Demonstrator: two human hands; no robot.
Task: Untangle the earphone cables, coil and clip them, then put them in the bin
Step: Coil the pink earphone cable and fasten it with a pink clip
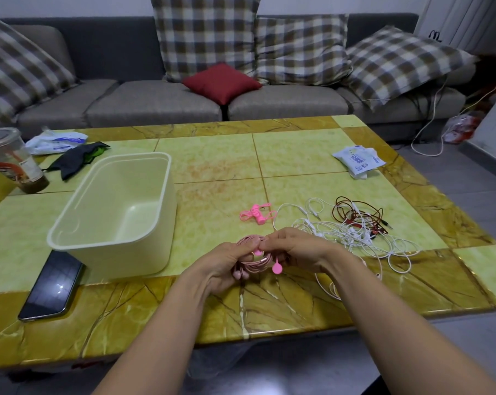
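A coil of pink earphone cable is held over the table's near edge. My left hand grips the coil from the left. My right hand pinches a pink clip that wraps the coil. The cream bin stands open and empty to the left. A tangle of white earphone cables and dark red earphone cables lies to the right. Spare pink clips lie behind my hands.
A black phone lies at the bin's near left corner. A plastic drink cup, a dark cloth and a white packet sit at the far left. A wipes packet rests at the far right. A sofa stands behind the table.
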